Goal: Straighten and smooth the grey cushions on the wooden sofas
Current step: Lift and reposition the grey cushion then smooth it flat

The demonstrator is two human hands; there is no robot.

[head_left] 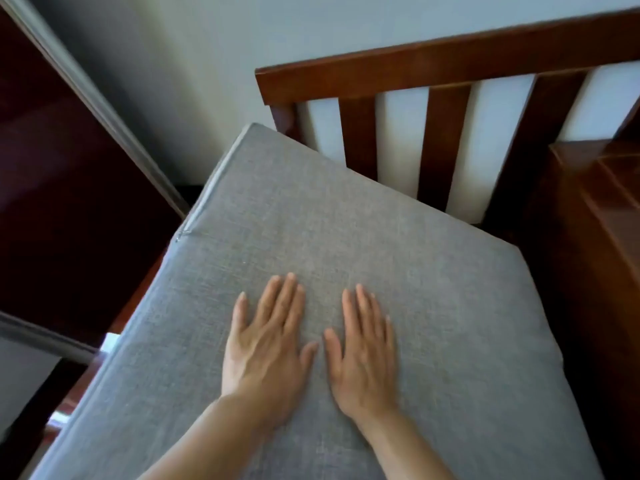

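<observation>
A large grey fabric cushion (346, 220) fills the middle of the view, lying on the dark wooden sofa (433, 60) and skewed so that one corner points at the slatted backrest. A zip seam runs along its left edge. My left hand (266, 341) and my right hand (363, 348) lie flat, palms down and fingers straight, side by side on the cushion's middle. Both forearms reach in from the bottom edge.
The sofa's slatted wooden backrest (446, 133) stands against a pale wall (207, 64). To the right is bare brown wood (595, 209), seemingly the seat frame. A dark wooden panel with a grey frame (69, 150) is on the left.
</observation>
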